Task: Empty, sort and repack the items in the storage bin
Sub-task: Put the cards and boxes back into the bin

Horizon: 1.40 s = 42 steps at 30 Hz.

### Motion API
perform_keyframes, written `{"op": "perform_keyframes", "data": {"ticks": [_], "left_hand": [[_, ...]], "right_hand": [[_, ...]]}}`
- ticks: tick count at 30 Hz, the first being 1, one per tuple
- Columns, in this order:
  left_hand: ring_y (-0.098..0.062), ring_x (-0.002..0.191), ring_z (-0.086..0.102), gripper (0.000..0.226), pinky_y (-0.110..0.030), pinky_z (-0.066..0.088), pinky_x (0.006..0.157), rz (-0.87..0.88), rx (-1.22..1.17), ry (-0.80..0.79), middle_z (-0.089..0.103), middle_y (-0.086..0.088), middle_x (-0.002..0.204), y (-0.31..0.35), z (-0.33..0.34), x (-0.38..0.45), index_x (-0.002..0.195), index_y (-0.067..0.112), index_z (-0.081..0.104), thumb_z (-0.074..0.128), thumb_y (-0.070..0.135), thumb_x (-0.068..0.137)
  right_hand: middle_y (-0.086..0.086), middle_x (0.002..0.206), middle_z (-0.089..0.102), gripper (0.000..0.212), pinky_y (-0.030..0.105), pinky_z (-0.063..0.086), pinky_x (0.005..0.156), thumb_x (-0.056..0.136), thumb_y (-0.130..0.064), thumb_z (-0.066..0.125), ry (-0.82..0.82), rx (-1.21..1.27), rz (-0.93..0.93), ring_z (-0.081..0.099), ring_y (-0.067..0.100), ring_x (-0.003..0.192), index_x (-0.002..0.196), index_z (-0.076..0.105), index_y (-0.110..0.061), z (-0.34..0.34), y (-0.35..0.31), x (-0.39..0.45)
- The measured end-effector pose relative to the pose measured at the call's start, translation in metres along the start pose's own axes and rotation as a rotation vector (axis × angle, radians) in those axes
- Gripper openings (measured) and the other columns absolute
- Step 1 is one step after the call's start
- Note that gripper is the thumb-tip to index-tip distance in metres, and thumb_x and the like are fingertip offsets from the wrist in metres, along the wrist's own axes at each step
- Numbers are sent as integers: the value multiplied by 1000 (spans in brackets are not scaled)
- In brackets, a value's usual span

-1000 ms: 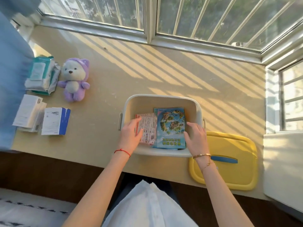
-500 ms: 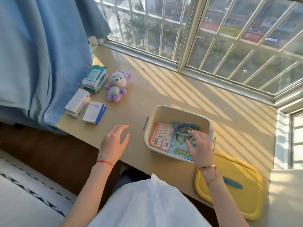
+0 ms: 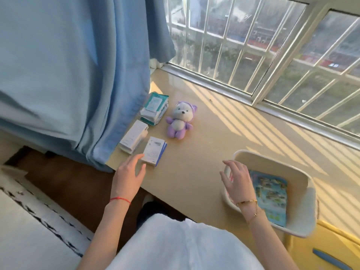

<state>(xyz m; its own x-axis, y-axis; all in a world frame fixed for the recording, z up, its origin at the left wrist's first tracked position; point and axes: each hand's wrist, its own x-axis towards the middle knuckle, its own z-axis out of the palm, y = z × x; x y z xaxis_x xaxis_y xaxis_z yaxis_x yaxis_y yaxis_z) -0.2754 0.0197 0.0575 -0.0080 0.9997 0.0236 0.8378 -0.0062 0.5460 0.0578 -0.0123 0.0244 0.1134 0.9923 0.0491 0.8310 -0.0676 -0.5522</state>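
The left hand (image 3: 129, 172), fingers spread and empty, reaches just short of the blue-edged box (image 3: 154, 151), which lies directly ahead, long axis running away from it. The right hand (image 3: 236, 179) hovers relaxed over the bin (image 3: 303, 201) rim, farther off.

No print can be read. The white and blue box (image 3: 154, 151), the white box (image 3: 134, 136), the wipes pack (image 3: 155, 103) and the blue booklet (image 3: 271, 195) carry only blurred marks.
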Motion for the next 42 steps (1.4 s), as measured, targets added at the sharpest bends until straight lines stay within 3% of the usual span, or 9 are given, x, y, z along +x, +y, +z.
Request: {"op": "perform_keyframes", "data": {"ticks": [3,12,22,28,32,36,38,40,42], "left_hand": [[-21,106,59,31,-33,49,86,38,13,-46,64,-3,117,-45,-21,39,121,17,60,61,18,90],[-19,113,58,33,-33,49,95,215,60,-248,63,-5,120,-142,-37,140,123,14,58,60,19,90],[-18,112,58,33,-33,53,86,213,18,-320,63,-2,120,-175,31,188,123,15,59,60,17,90],[-18,114,57,35,-32,52,89,164,2,-342,62,-5,122,-190,74,195,126,13,57,59,19,91],[-18,115,56,37,-30,49,91,141,-4,-370,61,-5,122,-192,99,192,129,13,54,57,20,93],[-18,122,50,47,-29,43,98,57,-5,-472,54,-5,132,-190,125,185,139,13,44,53,28,95],[-21,127,45,56,-31,41,101,-15,-5,-513,50,-7,136,-187,139,184,142,12,38,54,35,94],[-23,125,46,63,-32,42,97,-73,0,-542,49,-9,134,-182,154,183,142,10,36,57,41,91],[-21,115,50,65,-26,42,84,-104,36,-564,50,-8,126,-179,167,183,136,10,40,62,45,86]], "right_hand": [[8,112,63,34,39,43,95,84,-17,69,-18,-2,70,55,32,105,117,62,-11,48,-46,21],[8,115,61,34,33,42,96,87,-23,66,-87,66,319,52,28,112,118,61,-9,169,-149,74],[10,130,51,66,35,40,99,86,-47,62,-252,89,578,45,28,121,136,43,-8,273,-155,132],[8,127,51,69,35,41,96,81,-44,69,-325,149,673,48,26,118,134,42,-10,321,-136,145],[4,115,58,58,28,40,81,80,-37,72,-240,238,712,54,22,104,127,51,-12,330,-125,141],[4,107,57,53,29,46,81,79,-27,75,-47,346,786,55,17,91,123,52,-10,321,-112,130],[3,103,58,51,21,47,74,78,-23,75,32,397,823,58,15,85,122,51,-12,312,-105,125],[-1,98,60,50,8,44,65,80,-21,75,65,454,860,60,6,80,122,49,-14,303,-97,122],[-8,95,60,49,6,46,62,82,-21,74,75,522,895,60,-2,78,123,48,-15,296,-91,119]]}}
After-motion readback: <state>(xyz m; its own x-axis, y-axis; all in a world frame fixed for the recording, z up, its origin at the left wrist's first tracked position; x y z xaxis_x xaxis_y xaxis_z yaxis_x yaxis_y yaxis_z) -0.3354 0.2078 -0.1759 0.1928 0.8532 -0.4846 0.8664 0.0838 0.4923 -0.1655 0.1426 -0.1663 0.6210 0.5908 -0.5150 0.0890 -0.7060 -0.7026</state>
